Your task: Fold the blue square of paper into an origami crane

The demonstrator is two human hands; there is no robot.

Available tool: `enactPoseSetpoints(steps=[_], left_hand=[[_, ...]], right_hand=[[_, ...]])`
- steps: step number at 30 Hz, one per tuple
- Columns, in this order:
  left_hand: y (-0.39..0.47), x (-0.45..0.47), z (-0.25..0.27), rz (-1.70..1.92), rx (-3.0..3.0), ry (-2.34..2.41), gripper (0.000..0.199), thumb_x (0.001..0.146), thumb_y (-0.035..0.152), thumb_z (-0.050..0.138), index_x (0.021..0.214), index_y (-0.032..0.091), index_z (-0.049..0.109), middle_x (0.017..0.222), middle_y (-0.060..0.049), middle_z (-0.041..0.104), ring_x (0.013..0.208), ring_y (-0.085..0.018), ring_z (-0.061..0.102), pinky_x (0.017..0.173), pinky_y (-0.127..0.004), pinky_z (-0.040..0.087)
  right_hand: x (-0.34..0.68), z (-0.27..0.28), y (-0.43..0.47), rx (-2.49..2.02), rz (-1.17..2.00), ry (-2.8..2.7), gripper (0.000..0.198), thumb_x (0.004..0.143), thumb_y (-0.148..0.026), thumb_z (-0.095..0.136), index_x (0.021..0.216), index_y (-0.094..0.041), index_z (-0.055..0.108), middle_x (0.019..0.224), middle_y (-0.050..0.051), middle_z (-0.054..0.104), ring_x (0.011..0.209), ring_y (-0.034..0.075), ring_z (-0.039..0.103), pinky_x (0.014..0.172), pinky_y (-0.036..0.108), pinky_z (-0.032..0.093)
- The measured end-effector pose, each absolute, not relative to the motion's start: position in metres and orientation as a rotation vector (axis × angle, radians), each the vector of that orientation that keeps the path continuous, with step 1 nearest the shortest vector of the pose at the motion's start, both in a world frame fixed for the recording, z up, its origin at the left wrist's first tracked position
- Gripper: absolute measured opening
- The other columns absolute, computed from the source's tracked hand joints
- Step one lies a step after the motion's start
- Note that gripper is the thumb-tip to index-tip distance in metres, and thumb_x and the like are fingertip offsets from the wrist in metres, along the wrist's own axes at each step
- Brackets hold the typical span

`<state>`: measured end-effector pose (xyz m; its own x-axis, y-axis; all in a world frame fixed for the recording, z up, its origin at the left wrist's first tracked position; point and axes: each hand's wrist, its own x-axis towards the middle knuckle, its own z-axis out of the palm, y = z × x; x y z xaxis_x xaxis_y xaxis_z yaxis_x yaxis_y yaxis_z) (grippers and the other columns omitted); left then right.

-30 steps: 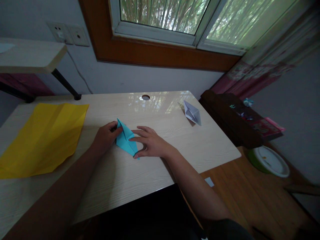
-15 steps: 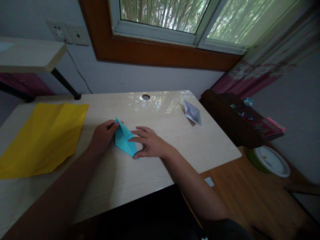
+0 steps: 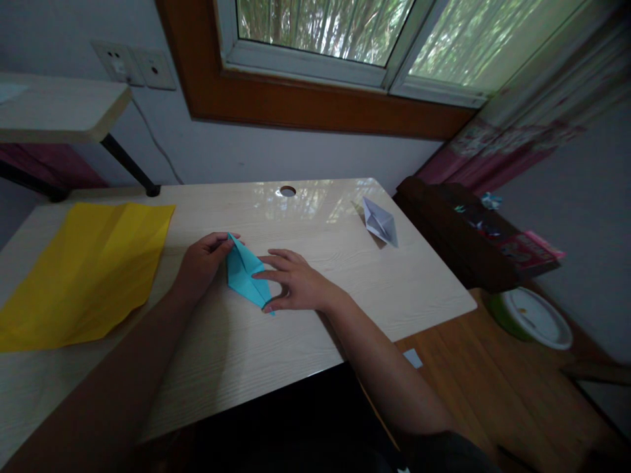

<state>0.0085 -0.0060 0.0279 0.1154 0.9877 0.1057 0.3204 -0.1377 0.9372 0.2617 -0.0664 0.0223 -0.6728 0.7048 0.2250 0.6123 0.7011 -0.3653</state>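
A folded piece of blue paper (image 3: 242, 276) lies tilted between my two hands over the table, creased along its middle and pointed at its top end. My left hand (image 3: 203, 261) pinches that top point between thumb and fingers. At the lower right end, the thumb of my right hand (image 3: 292, 284) presses near the tip while its fingers reach over the paper's right edge. Both hands are closed on the same paper. The underside of the blue paper is hidden.
A large yellow paper sheet (image 3: 93, 276) covers the table's left part. A folded white paper boat (image 3: 379, 222) stands at the back right. A raised shelf (image 3: 64, 105) on black legs is at the back left. The table's right edge (image 3: 428, 246) drops to a wooden floor.
My left hand has shifted very slightly at the paper's top point. The right hand and the blue paper look almost the same as before.
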Motion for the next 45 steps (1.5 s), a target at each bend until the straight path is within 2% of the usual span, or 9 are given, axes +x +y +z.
enactPoseSetpoints(steps=[8,15,18,23,28,33,39,42,45], left_hand=[[-0.009,0.01,0.034,1.112,1.581,1.349,0.028,0.089,0.039,0.059,0.103,0.021,0.075,0.101,-0.003,0.08,0.103,-0.024,0.072,0.098,-0.036,0.054],[-0.006,0.007,0.034,1.111,1.528,1.381,0.027,0.09,0.042,0.06,0.1,0.022,0.076,0.103,-0.005,0.079,0.104,-0.025,0.072,0.102,-0.039,0.052],[-0.007,0.006,0.034,1.091,1.55,1.351,0.031,0.093,0.045,0.059,0.106,0.022,0.075,0.106,-0.005,0.079,0.104,-0.025,0.071,0.102,-0.039,0.052],[-0.009,0.007,0.032,1.097,1.524,1.19,0.043,0.098,0.05,0.056,0.129,0.021,0.066,0.115,-0.008,0.078,0.104,-0.023,0.071,0.096,-0.039,0.055],[-0.002,0.005,0.02,1.147,1.546,1.141,0.046,0.096,0.048,0.06,0.135,0.023,0.061,0.121,-0.009,0.074,0.107,-0.023,0.069,0.096,-0.038,0.054],[0.002,0.002,0.014,1.153,1.699,1.26,0.046,0.095,0.039,0.059,0.139,0.025,0.059,0.126,-0.007,0.07,0.105,-0.022,0.067,0.096,-0.04,0.054],[0.001,0.002,0.015,1.107,2.01,1.426,0.038,0.09,0.025,0.056,0.126,0.023,0.067,0.124,-0.008,0.061,0.094,-0.019,0.066,0.09,-0.037,0.057],[0.0,0.003,0.013,1.079,2.157,1.365,0.033,0.09,0.021,0.055,0.119,0.023,0.07,0.12,-0.008,0.059,0.106,-0.022,0.063,0.091,-0.037,0.057],[0.0,0.004,0.009,1.038,2.305,1.325,0.031,0.092,0.021,0.054,0.117,0.022,0.071,0.122,-0.01,0.059,0.115,-0.026,0.06,0.099,-0.043,0.053]], right_hand=[[0.262,0.024,-0.067,-1.003,0.373,-2.552,0.071,0.078,-0.064,0.079,0.14,-0.034,0.061,0.158,0.005,0.049,0.148,0.035,0.039,0.121,0.057,0.033],[0.262,0.024,-0.067,-1.004,0.359,-2.566,0.07,0.079,-0.065,0.077,0.139,-0.033,0.061,0.158,0.005,0.049,0.148,0.035,0.039,0.121,0.056,0.032],[0.262,0.023,-0.066,-1.007,0.356,-2.567,0.071,0.079,-0.066,0.077,0.139,-0.033,0.061,0.157,0.004,0.05,0.148,0.035,0.039,0.121,0.055,0.033],[0.262,0.021,-0.066,-1.015,0.362,-2.552,0.073,0.077,-0.066,0.079,0.139,-0.032,0.062,0.157,0.005,0.05,0.149,0.035,0.038,0.122,0.054,0.032],[0.263,0.017,-0.065,-1.002,0.381,-2.53,0.079,0.076,-0.067,0.078,0.143,-0.032,0.058,0.158,0.006,0.049,0.149,0.035,0.038,0.122,0.055,0.032],[0.263,0.019,-0.066,-0.981,0.345,-2.547,0.08,0.079,-0.068,0.075,0.146,-0.029,0.056,0.165,0.008,0.039,0.149,0.035,0.037,0.123,0.055,0.03],[0.26,0.028,-0.07,-1.013,0.308,-2.562,0.069,0.087,-0.066,0.068,0.144,-0.028,0.058,0.166,0.009,0.037,0.149,0.035,0.038,0.121,0.056,0.033],[0.259,0.031,-0.072,-1.043,0.311,-2.556,0.066,0.09,-0.065,0.064,0.145,-0.029,0.057,0.165,0.008,0.039,0.148,0.034,0.039,0.121,0.056,0.033],[0.258,0.032,-0.072,-1.037,0.32,-2.553,0.062,0.096,-0.062,0.059,0.147,-0.028,0.054,0.163,0.007,0.042,0.148,0.031,0.04,0.121,0.053,0.033]])
